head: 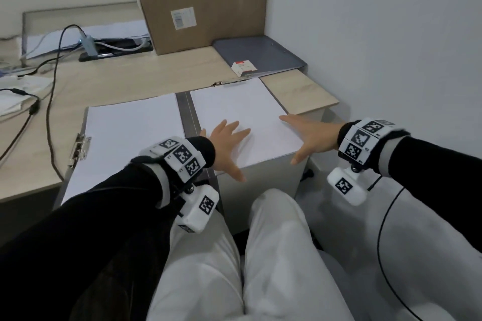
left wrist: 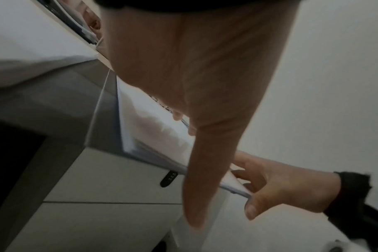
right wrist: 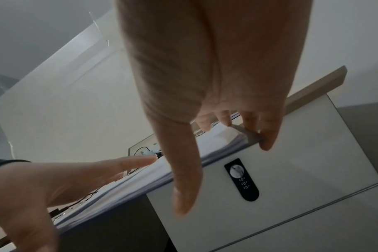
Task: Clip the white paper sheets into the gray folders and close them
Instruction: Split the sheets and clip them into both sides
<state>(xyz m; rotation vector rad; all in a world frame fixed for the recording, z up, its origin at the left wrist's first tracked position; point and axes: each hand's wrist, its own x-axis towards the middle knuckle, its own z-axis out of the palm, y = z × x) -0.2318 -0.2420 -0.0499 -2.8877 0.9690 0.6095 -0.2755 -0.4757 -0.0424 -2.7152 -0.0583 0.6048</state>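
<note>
Light wood-grain desk [head: 135, 78] against a wall, bearing an open gray folder [head: 186, 112] of white sheets at its front edge, a closed gray folder [head: 263, 53], a tall brown cardboard box [head: 198, 5], black cables [head: 52, 81]

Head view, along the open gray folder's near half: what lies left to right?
metal clip → left paper stack → gray spine → left hand → right hand

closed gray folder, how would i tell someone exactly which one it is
Start at the big cardboard box leaning on the wall at the back of the desk. Just to its right, in the corner, lies the closed gray folder. Unlike the open folder under the hands, it shows no paper and carries a small red-and-white card.
</note>
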